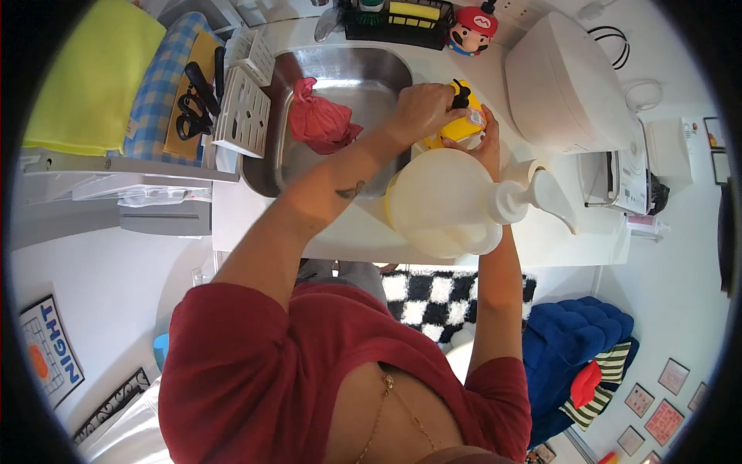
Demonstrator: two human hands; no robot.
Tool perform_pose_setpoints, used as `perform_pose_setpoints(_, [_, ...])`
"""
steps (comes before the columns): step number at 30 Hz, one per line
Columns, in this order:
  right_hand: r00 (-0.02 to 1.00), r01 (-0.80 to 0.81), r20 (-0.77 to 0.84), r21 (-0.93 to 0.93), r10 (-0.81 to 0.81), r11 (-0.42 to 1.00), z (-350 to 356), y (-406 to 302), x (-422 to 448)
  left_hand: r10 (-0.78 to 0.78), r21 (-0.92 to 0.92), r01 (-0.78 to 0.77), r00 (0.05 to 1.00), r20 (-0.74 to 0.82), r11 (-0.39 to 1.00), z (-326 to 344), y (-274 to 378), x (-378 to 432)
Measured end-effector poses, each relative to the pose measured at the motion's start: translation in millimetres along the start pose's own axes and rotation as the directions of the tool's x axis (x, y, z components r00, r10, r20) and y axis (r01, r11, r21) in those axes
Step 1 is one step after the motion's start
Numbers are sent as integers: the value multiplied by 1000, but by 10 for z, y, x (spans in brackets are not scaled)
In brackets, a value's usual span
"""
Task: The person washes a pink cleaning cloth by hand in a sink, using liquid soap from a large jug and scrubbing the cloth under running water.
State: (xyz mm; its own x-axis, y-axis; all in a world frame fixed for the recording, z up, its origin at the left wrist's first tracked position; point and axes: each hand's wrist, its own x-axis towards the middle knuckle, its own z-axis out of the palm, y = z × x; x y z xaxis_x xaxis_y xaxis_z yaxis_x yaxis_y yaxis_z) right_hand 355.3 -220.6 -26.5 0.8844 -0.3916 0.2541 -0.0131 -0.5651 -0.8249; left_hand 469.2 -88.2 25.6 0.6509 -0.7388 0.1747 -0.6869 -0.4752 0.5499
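A yellow container [462, 129] with a black fitting [461, 95] on top and a printed label is held over the counter, just right of the sink. My left hand [424, 110] reaches across the basin and grips its upper left side, fingers by the black fitting. From the right, my right hand [488, 142] supports the container, fingertips along its edge. Nearer to me stands a large translucent white pump jug [440, 200], which hides part of my right forearm. A crumpled, knotted pink bag or cloth [322, 119] lies in the steel sink [371, 95].
White perforated baskets [246, 113] line the sink's left side, beside black-handled scissors [191, 116]. Behind the sink are a black wire rack [400, 26] and a red-capped figurine [472, 32]. A white rounded appliance [565, 87] and a roll [524, 169] stand to the right.
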Motion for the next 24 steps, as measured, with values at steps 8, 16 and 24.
perform_pose_setpoints(8, [999, 38, -14, -9, -38, 999, 28, 61, 10, 721, 97, -715, 690, -65, 692, -251, 50, 449])
perform_pose_setpoints(16, [995, -81, 70, 74, 76, 994, -168, -100, 89, 331, 330, -532, 797, 505, 779, -237, 302, 570])
perform_pose_setpoints(24, [991, -27, 126, -146, 45, 989, -242, -156, 150, 222, 466, -455, 854, 471, 759, -212, 405, 530])
